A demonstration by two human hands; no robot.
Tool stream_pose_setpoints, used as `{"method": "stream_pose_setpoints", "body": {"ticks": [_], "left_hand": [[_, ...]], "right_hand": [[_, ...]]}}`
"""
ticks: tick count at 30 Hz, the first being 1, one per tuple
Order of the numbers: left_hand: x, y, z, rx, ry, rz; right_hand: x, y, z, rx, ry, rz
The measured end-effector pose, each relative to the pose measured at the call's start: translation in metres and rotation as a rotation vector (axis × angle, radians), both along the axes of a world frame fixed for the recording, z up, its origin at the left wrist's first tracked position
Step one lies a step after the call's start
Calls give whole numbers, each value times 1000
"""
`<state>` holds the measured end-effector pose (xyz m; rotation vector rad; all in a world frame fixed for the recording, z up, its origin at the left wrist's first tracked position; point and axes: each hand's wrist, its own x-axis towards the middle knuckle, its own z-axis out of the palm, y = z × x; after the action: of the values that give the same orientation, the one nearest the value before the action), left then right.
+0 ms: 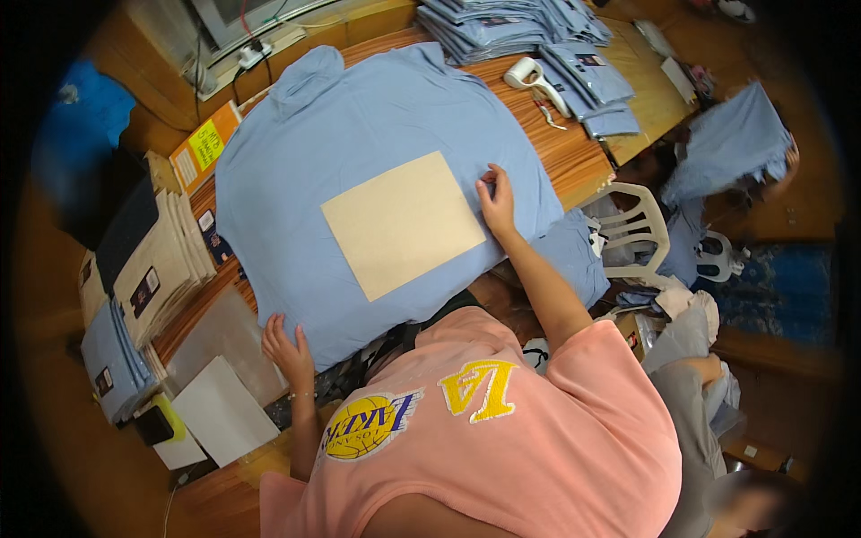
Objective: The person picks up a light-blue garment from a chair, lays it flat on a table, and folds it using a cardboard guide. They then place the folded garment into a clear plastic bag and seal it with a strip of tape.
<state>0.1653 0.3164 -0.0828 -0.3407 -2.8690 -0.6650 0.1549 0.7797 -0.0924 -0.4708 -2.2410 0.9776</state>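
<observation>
A light blue shirt (278, 215) lies spread over the table, its folds bunched at the far left. On its middle rests a flat cream-coloured rectangular board (404, 226), set at a slant. My right hand (498, 202) is on the fabric just right of the board, fingers loosely bent and apart from the thumb, with nothing seen in them. At the shirt's near left edge, my left hand (289, 351) touches the cloth with its fingers spread. The near hem hangs by my body.
Bagged blue shirts (502, 31) are piled at the back, near a white handheld device (535, 82). Packed beige garments (160, 269) and white sheets (224, 412) lie left. A white plastic chair (632, 231) stands right; beyond it a person holds up blue cloth (731, 148).
</observation>
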Motion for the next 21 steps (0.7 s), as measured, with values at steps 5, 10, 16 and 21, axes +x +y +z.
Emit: {"method": "stream_pose_setpoints", "body": {"ticks": [5, 10, 16, 21], "left_hand": [[2, -1, 1, 16, 12, 9], [2, 1, 4, 16, 15, -9], [2, 0, 1, 3, 40, 5], [3, 0, 1, 7, 42, 11]], "right_hand": [[2, 1, -7, 37, -7, -32], [-1, -3, 2, 52, -21, -26], [2, -1, 2, 97, -49, -25], [3, -3, -1, 72, -27, -25]]}}
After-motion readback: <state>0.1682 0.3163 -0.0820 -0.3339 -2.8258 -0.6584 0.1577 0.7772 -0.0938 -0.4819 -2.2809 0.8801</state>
